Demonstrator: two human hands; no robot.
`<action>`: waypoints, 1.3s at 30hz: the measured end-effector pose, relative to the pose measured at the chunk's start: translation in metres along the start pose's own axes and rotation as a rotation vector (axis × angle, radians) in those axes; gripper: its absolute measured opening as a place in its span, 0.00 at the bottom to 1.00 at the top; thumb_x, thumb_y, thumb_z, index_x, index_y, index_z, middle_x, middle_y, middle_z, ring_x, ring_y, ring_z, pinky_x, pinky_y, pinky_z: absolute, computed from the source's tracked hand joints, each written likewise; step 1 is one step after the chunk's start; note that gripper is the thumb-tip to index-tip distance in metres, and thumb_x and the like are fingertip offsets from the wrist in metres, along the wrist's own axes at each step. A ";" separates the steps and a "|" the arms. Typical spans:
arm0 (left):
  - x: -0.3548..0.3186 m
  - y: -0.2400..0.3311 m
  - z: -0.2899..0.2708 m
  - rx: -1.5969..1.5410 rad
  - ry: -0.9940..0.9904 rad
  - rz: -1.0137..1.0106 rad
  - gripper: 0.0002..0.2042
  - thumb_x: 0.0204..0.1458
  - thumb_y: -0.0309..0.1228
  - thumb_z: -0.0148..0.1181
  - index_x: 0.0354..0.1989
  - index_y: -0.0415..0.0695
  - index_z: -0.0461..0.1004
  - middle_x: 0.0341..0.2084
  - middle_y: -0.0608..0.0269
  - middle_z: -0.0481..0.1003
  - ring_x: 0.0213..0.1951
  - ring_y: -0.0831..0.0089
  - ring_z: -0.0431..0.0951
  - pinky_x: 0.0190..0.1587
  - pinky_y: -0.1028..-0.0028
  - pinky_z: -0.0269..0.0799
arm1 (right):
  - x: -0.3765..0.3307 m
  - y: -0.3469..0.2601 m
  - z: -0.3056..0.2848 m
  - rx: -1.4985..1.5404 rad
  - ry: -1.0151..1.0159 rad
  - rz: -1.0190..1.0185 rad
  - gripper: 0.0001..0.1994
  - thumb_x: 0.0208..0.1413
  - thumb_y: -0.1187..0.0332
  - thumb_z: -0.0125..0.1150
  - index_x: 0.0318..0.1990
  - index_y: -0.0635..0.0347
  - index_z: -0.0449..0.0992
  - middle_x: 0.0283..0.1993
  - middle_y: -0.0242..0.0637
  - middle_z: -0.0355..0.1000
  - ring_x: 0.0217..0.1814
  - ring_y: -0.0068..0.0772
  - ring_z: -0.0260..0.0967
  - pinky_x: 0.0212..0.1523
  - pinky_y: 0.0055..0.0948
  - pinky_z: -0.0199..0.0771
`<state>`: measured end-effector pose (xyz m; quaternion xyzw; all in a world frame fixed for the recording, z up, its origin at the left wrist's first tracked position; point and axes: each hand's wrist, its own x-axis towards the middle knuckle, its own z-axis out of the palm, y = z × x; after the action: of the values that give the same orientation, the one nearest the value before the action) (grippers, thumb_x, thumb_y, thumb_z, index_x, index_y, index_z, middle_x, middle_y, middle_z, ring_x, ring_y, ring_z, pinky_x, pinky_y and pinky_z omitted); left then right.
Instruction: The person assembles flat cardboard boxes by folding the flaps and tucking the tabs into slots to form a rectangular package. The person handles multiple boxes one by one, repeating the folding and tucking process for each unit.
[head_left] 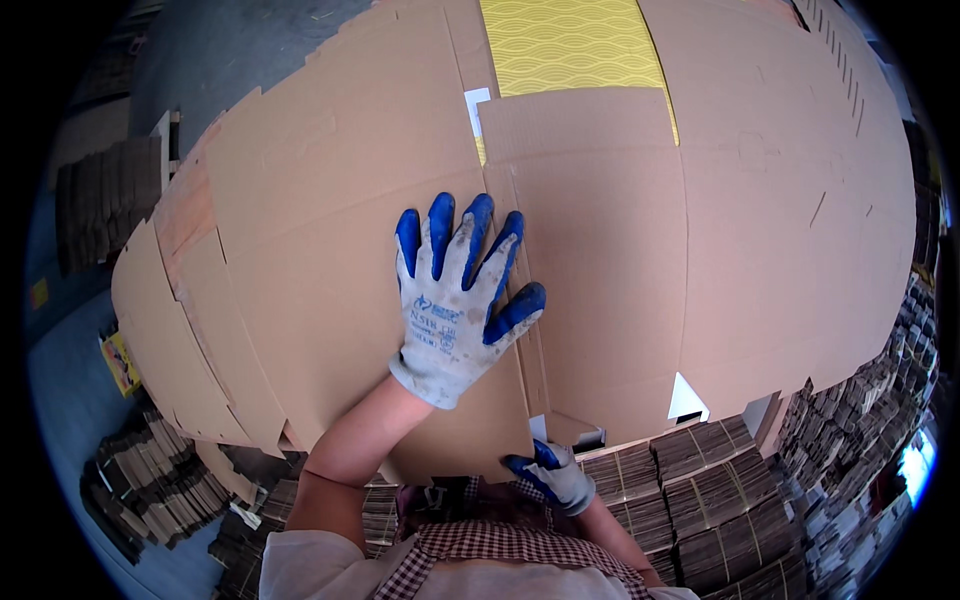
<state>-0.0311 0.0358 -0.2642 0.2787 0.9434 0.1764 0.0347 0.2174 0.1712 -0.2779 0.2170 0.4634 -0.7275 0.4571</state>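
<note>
Looks like a cardboard workshop, with tied bundles of folded cardboard (715, 500) stacked at 4 o'clock and more piles down at 8. Dead centre lies a big flat cardboard sheet (330, 230) on top of a spread of others. The person's left hand (455, 300), gloved, is pressed flat and open on it, fingers spread. Their right hand (555, 475) pinches the sheet's near edge at 6 o'clock. Seems they're mid-way through squaring or lifting it; next probably needs a firm two-handed pull.

Left hand (458, 300) flat on cardboard sheet (340, 250); right hand (553, 475) grips its edge.
</note>
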 end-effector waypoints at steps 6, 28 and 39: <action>-0.001 0.000 0.003 0.005 0.013 0.000 0.35 0.48 0.45 0.67 0.66 0.50 0.67 0.66 0.51 0.62 0.69 0.46 0.55 0.69 0.42 0.43 | 0.000 -0.001 0.002 -0.050 0.029 -0.072 0.22 0.65 0.70 0.58 0.64 0.68 0.66 0.58 0.37 0.72 0.59 0.25 0.68 0.61 0.24 0.67; 0.003 0.001 0.008 0.008 0.004 0.013 0.34 0.50 0.45 0.66 0.66 0.48 0.66 0.67 0.51 0.62 0.71 0.48 0.54 0.71 0.43 0.40 | 0.002 -0.001 0.004 0.062 0.063 -0.134 0.20 0.64 0.72 0.58 0.63 0.66 0.69 0.54 0.37 0.75 0.55 0.24 0.69 0.56 0.25 0.69; 0.003 0.004 0.017 0.096 -0.033 0.034 0.35 0.50 0.45 0.66 0.67 0.47 0.66 0.67 0.52 0.62 0.71 0.48 0.53 0.71 0.45 0.40 | 0.008 0.015 0.011 0.206 0.101 -0.162 0.23 0.64 0.70 0.59 0.65 0.63 0.67 0.55 0.34 0.75 0.55 0.23 0.69 0.56 0.25 0.70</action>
<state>-0.0290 0.0461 -0.2783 0.2990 0.9452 0.1269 0.0340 0.2282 0.1560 -0.2858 0.2610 0.4245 -0.7940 0.3482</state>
